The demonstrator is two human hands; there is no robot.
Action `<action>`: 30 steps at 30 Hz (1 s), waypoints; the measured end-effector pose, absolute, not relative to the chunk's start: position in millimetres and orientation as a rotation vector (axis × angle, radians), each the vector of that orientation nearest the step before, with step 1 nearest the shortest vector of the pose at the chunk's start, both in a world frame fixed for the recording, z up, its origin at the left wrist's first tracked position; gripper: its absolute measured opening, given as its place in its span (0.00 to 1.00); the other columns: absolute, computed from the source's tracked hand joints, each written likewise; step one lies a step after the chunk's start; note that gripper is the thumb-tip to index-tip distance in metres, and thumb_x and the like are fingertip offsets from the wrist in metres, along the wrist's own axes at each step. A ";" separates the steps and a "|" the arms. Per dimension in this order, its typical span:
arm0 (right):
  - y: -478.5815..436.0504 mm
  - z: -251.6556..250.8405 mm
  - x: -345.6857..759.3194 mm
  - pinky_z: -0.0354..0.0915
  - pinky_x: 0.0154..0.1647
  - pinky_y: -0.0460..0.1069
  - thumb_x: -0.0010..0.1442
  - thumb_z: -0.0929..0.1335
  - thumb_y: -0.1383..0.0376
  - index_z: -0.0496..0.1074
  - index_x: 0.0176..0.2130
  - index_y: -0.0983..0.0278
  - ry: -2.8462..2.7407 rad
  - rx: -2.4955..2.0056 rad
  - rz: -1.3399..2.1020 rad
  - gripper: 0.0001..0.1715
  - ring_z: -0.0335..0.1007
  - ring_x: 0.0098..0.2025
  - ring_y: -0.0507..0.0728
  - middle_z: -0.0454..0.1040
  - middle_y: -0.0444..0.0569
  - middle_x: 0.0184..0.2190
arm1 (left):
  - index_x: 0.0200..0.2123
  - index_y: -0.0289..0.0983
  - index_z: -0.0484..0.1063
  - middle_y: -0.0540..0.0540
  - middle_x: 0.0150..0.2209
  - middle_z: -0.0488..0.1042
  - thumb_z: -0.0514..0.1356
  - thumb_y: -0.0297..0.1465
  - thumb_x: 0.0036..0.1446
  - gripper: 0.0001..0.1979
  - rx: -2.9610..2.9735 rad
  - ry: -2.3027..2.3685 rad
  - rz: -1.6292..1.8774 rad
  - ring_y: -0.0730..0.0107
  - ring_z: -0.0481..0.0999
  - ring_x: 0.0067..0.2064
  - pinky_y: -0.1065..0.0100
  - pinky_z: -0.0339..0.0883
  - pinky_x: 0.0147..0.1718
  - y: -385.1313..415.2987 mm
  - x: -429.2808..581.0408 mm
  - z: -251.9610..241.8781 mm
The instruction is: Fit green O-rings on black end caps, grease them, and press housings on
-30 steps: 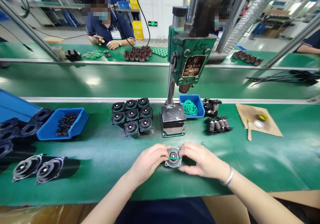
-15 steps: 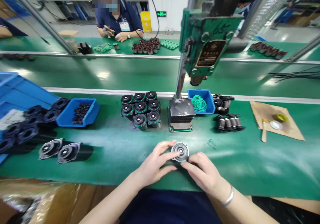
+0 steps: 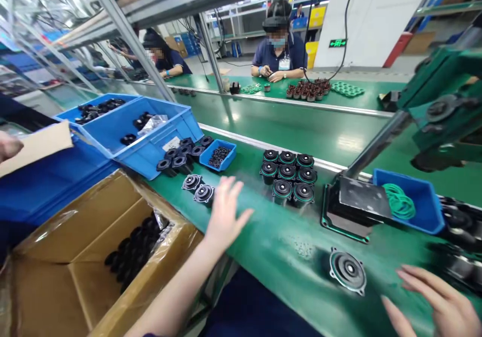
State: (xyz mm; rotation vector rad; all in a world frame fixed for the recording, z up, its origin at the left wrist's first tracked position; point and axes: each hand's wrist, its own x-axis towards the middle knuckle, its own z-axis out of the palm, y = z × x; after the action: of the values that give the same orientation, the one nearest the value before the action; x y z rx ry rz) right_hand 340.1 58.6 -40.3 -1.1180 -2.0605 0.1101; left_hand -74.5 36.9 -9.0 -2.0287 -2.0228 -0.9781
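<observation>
A round black motor housing (image 3: pixel 348 270) with a pale metal flange stands alone near the front of the green bench, with neither hand touching it. My right hand (image 3: pixel 440 297) is just to its right, fingers apart and holding nothing. Over the left part of the bench, my left hand (image 3: pixel 225 214) reaches out with its fingers spread. It is nearest to two similar housings, a front one (image 3: pixel 204 193) and a rear one (image 3: pixel 192 182); the hand partly covers the front one. Whether it touches that one I cannot tell.
Several housings with green rings (image 3: pixel 288 171) stand grouped mid-bench. Right of them are a green press (image 3: pixel 433 106), its base block (image 3: pixel 361 196) and a blue bin (image 3: pixel 425 196) of green rings. Leftward are a small blue bin (image 3: pixel 229 162), large blue crates (image 3: pixel 154 136) and a cardboard box (image 3: pixel 45 287). Co-workers sit opposite.
Both hands have let go of the housing, which now stands on the bench. My left hand has moved left to the two housings, my right hand stays to the right. The view has turned left.
</observation>
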 end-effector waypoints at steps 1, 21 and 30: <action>59.3 -42.2 336.3 0.66 0.49 0.61 0.58 0.70 0.49 0.69 0.52 0.60 -2.098 -1.115 0.126 0.28 0.71 0.49 0.67 0.72 0.56 0.50 | 0.65 0.35 0.54 0.28 0.65 0.56 0.63 0.34 0.60 0.33 -1.862 -2.103 -0.858 0.36 0.50 0.70 0.33 0.50 0.64 33.1 -102.1 -9.3; 90.7 10.4 336.5 0.68 0.58 0.56 0.62 0.69 0.53 0.62 0.58 0.62 -2.309 -1.374 0.251 0.30 0.66 0.58 0.59 0.67 0.55 0.55 | 0.61 0.43 0.58 0.37 0.61 0.64 0.61 0.27 0.59 0.28 -3.305 -1.430 -0.922 0.57 0.68 0.62 0.56 0.68 0.59 62.9 14.7 -13.0; 237.9 21.2 339.8 0.64 0.48 0.55 0.63 0.66 0.67 0.74 0.34 0.73 -2.298 -1.734 -0.113 0.11 0.69 0.42 0.61 0.73 0.62 0.37 | 0.55 0.41 0.65 0.37 0.54 0.61 0.66 0.28 0.51 0.27 -3.221 -1.442 -1.043 0.49 0.68 0.57 0.47 0.68 0.55 64.9 66.8 -18.0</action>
State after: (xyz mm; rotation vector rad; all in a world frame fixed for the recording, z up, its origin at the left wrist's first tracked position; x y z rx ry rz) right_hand 339.8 237.9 21.2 -1.7344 -2.2979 -0.1126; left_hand 66.8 64.9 -18.0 -3.2213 -1.4420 -1.0433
